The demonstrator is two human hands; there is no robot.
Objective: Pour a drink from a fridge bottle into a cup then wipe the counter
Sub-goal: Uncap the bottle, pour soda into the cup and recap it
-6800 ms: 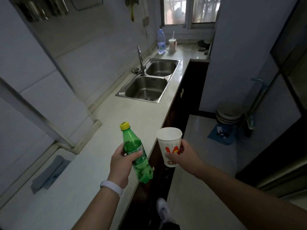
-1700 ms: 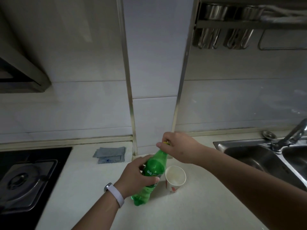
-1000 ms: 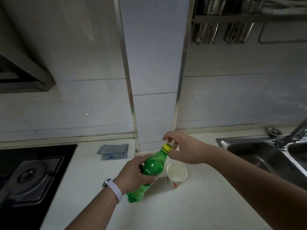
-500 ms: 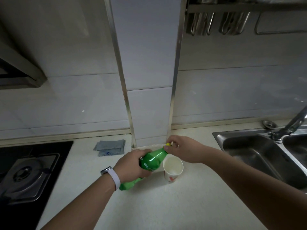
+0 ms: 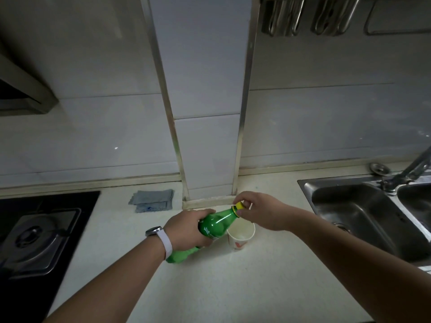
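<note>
Bottle (image 5: 217, 223) tilted over cup (image 5: 238, 244) rim; left hand (image 5: 186, 229) grips, right hand (image 5: 263, 213) pinches cap (image 5: 239, 205).

White tiled wall (image 5: 81, 141), dim. Metal-edged pillar (image 5: 205, 78) just beyond right grip (image 5: 261, 213). Steel sink (image 5: 338, 199) right of it; black hob (image 5: 46, 201) left of left grip (image 5: 189, 229). Pale desk (image 5: 221, 287) beneath.

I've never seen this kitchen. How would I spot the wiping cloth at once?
Find the black gas stove at the left end of the counter. Between it and the tiled pillar lies the folded cloth. It alone is flat and grey-blue, unlike the green bottle and paper cup.
</note>
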